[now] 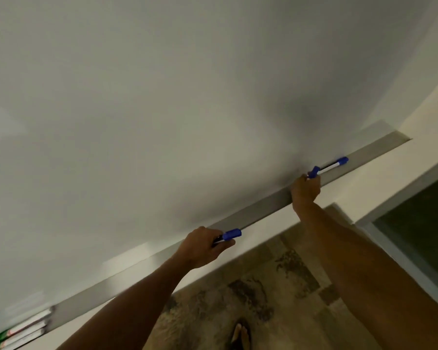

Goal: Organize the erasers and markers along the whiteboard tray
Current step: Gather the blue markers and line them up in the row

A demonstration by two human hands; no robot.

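A grey whiteboard tray (263,209) runs diagonally from lower left to upper right under the whiteboard (162,109). My left hand (204,247) grips a marker with a blue cap (231,234) at the tray's middle. My right hand (305,192) is closed on a second blue-capped marker (314,171) further right. Just beyond that hand, a third marker, white with a blue cap (335,164), lies on the tray. At the far lower left, several markers with green ends (20,332) lie together, blurred.
A pale wall (276,232) runs below the tray. Patterned brown floor tiles (263,286) lie beneath, with my foot (240,334) at the bottom edge. A dark glass panel in a grey frame (420,228) stands at the right.
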